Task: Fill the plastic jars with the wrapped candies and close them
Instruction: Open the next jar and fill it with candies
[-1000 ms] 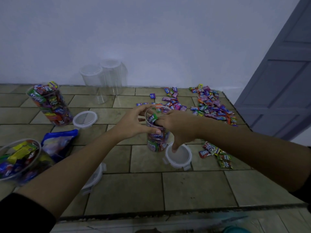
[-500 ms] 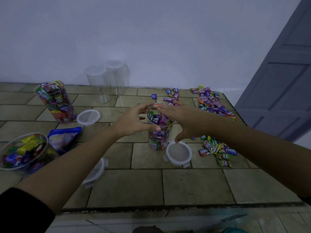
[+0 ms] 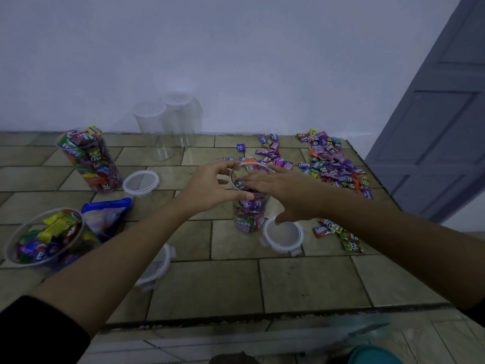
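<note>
A clear plastic jar [image 3: 248, 215] stands mid-table, nearly full of wrapped candies. My left hand [image 3: 210, 191] grips its upper part, thumb on the front wall and fingers curled round the far rim. My right hand [image 3: 284, 195] lies across the jar's mouth with fingers straight, the thumb hanging over the jar's loose lid [image 3: 284, 235], which lies on the table right of the jar. A large spread of loose candies [image 3: 334, 165] covers the far right of the table. A small heap of candies [image 3: 341, 233] sits near my right forearm.
A filled open jar [image 3: 89, 161] and its lid [image 3: 141, 183] stand at back left. Another filled open jar [image 3: 43, 239] and a candy bag [image 3: 105, 215] sit at front left. Two empty jars [image 3: 157, 130] stand by the wall. A lid [image 3: 158, 269] lies under my left forearm. A door [image 3: 433, 127] is at right.
My right hand has gone from fingers curled inside the jar's mouth to lying flat across it. My left hand has kept its grip on the jar.
</note>
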